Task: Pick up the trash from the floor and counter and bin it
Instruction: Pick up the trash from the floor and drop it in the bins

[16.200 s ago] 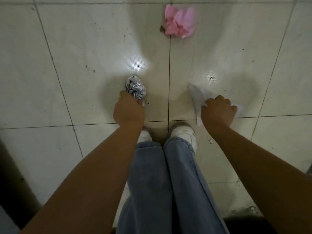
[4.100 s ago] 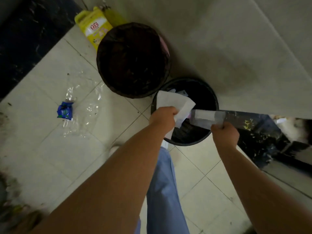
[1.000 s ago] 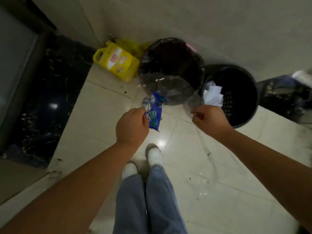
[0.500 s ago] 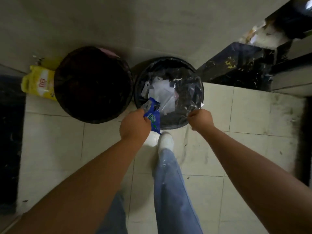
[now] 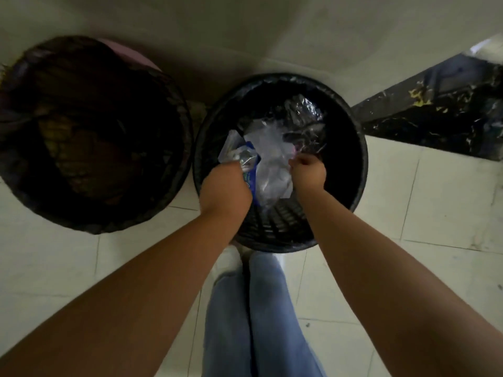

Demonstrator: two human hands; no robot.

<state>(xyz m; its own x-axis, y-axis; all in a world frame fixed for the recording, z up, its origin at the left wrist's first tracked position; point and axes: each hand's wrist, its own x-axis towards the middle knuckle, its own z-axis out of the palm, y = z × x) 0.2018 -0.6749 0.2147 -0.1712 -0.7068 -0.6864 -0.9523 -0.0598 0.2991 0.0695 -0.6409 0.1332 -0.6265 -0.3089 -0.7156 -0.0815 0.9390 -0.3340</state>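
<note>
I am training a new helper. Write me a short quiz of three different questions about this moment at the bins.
1. True or false: both hands are above the right bin.
2. Which hand holds the blue wrapper? A) left hand B) right hand
3. Fill in: the right hand grips a sheet of clear ____.

Key: 1 true; 2 A; 3 plastic.
</note>
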